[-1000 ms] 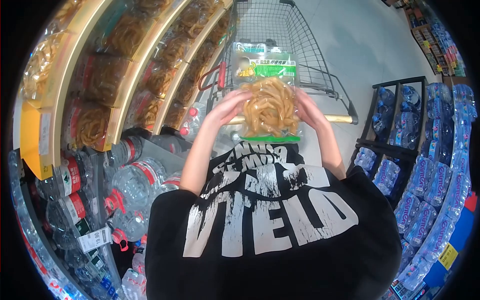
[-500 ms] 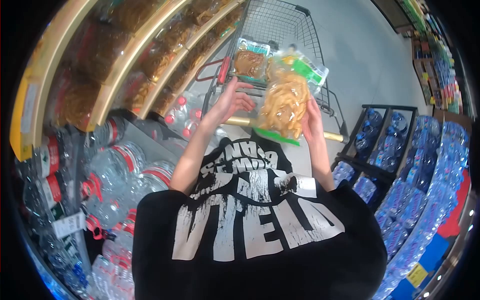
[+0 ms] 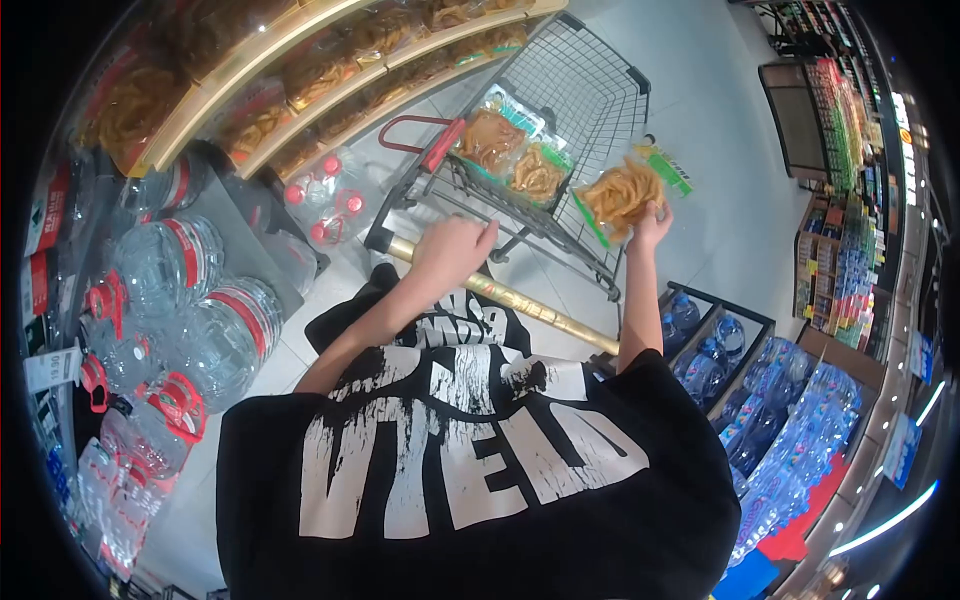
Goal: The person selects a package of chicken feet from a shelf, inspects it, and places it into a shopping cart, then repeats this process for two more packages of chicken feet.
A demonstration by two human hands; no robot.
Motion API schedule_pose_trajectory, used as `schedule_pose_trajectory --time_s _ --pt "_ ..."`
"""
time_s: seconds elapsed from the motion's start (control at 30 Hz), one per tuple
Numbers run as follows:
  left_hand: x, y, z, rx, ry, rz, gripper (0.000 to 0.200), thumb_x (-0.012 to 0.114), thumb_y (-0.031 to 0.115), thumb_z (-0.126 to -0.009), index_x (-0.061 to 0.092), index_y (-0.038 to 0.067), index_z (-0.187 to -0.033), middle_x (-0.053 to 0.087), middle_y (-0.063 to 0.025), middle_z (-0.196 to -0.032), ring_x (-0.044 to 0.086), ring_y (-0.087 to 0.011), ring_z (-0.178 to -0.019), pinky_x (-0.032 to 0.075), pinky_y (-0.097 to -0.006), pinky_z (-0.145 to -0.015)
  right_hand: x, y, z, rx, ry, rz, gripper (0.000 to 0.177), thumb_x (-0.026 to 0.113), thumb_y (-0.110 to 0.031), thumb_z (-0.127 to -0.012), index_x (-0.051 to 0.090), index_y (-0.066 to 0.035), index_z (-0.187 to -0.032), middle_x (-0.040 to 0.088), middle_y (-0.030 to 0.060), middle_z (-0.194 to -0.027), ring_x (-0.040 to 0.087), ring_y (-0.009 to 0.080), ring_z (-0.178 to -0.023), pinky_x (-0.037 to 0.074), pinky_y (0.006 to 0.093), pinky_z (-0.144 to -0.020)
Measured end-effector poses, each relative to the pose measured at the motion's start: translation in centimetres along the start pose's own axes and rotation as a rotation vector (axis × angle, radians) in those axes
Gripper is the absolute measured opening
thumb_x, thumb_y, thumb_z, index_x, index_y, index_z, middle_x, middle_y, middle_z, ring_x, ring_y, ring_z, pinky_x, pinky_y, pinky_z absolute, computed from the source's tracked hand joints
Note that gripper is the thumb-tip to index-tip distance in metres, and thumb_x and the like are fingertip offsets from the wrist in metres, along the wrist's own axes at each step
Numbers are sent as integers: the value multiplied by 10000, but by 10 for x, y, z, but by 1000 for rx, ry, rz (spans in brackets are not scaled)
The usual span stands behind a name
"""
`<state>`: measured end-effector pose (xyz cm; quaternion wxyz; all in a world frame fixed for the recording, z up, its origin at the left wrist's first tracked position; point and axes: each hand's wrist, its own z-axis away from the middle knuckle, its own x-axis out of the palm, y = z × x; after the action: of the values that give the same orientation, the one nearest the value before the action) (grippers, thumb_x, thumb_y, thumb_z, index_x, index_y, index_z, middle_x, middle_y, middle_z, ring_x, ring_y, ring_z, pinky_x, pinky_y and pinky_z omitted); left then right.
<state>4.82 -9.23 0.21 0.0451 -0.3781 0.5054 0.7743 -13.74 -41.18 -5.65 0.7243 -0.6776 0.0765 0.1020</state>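
- A clear snack bag (image 3: 622, 193) full of yellow twists is gripped at its near edge by the right hand (image 3: 650, 226), with the fingers closed on it.
- The snack bag is held in the air, just beside the right rim of the shopping cart (image 3: 590, 95).
- Its long side is tilted, and the green label end is pointed away from the body.
- The left hand (image 3: 452, 250) is laid on the gold cart handle (image 3: 535, 308); whether it is closed cannot be told.
- Two packs (image 3: 490, 140) are seen in the cart, left of the bag.

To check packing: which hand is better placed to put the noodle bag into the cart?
Right: right hand holds the bag beside the cart; left hand holds the handle.
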Motion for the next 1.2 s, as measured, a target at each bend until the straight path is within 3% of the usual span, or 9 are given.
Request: schedule_pose_trajectory --time_s 0.17,0.3,0.47,0.53,0.77,0.93,1.03,1.13,1.2 --pt "14 1 1 -28 181 -229 379 477 332 -893 606 66 -655 573 -163 -526 582 -334 -490 459 -441 -495 50 74 -58 195 -37 -17 406 551 -119 -890 360 -86 -1247 540 154 -1095 572 222 -926 500 333 -736" --pt "13 0 -2 14 376 -207 247 577 169 -813 502 64 -603 501 -95 -459 527 -296 -414 417 -399 -427 82 129 -82 323 -56 117 384 570 -120 -875 399 -105 -1219 531 147 -1126 560 219 -939 491 339 -751" --pt "13 2 -8 -26 326 -328 256 591 185 -759 439 86 -578 466 -68 -463 497 -288 -425 398 -395 -444 93 205 -117 472 -205 163 397 588 -142 -864 423 -133 -1225 557 131 -1083 562 212 -927 483 349 -752" --pt "12 3 -8 -28 287 -311 249 590 187 -751 433 93 -581 451 -61 -473 485 -281 -434 385 -390 -447 95 223 -118 452 -195 138 463 578 -154 -875 361 -143 -1284 551 136 -1068 569 226 -896 497 353 -663" --pt "14 9 -13 -113 255 -359 267 614 177 -677 395 102 -544 403 -40 -461 431 -254 -400 350 -359 -420 107 255 -149 806 -374 19 428 549 -143 -893 374 -224 -1276 534 59 -1059 527 195 -884 445 363 -606" --pt "18 12 -14 -137 220 -400 275 604 181 -670 384 100 -526 397 -44 -460 420 -248 -398 335 -351 -415 105 324 -167 780 -371 -152 480 525 -103 -891 319 -183 -1318 542 56 -1049 559 224 -859 474 348 -567" --pt "22 18 -17 -130 195 -407 273 600 176 -667 380 98 -526 393 -43 -461 419 -245 -399 334 -349 -415 96 350 -173 760 -431 60 596 550 -133 -863 228 -180 -1362 512 96 -1120 540 243 -966 491 410 -673" --pt "27 25 -18 -134 206 -407 271 594 174 -665 376 96 -524 383 -40 -454 408 -244 -390 330 -349 -410 95 372 -167 576 -454 485 969 603 -110 -761 -93 -162 -1433 334 180 -1343 374 290 -1217 321 490 -998" --pt "30 26 -17 -130 211 -373 268 593 172 -660 374 97 -524 375 -34 -445 399 -242 -381 328 -350 -404 97 326 -150 624 -495 339 1042 632 -108 -731 -141 -114 -1429 292 185 -1393 340 298 -1258 289 423 -1042"
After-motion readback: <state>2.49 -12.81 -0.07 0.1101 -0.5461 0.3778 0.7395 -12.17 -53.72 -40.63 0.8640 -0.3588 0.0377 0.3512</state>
